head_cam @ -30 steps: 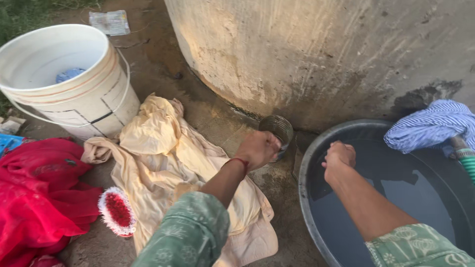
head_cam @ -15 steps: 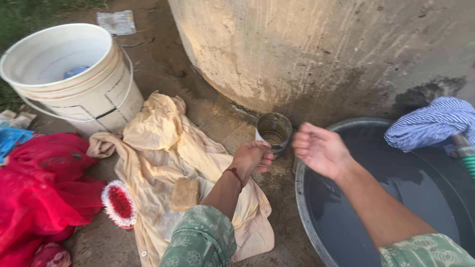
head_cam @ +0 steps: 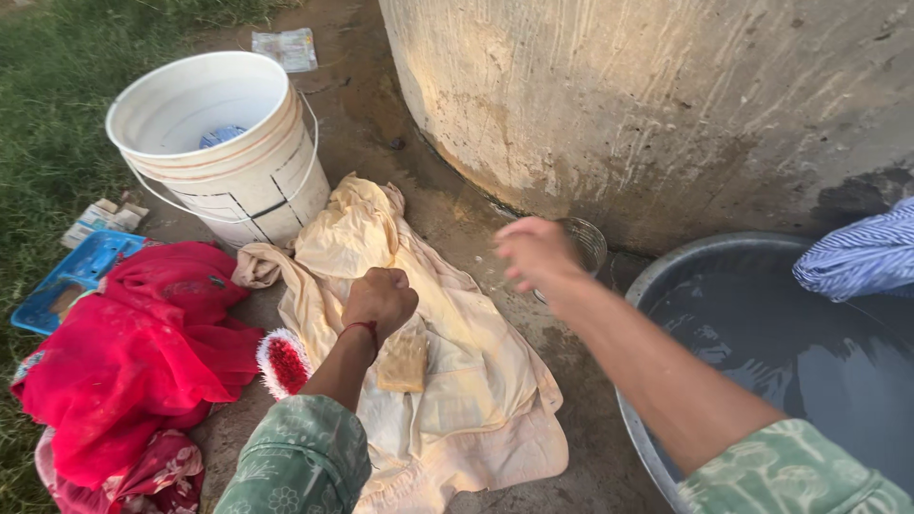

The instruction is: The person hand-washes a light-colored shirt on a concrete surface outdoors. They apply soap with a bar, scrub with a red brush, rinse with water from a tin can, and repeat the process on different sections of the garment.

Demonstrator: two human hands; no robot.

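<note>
At frame centre, the left hand (head_cam: 380, 298), curled into an empty fist, has let go of the tin (head_cam: 577, 249) and hangs over the cloth (head_cam: 447, 362) beside the soap (head_cam: 404, 363); the right hand (head_cam: 535, 253) (blurred, grip unclear) now covers the tin.

Soft, even daylight fills the frame — no hard shadows, only faint shade under the white bucket (head_cam: 224, 143) at upper left and along the base of the concrete wall (head_cam: 666, 105). The water in the metal basin (head_cam: 666, 276) at lower right gives a dull grey sheen. The right hand (head_cam: 535, 252) at centre is smeared by motion blur — the frame edges bow slightly outward.
</note>
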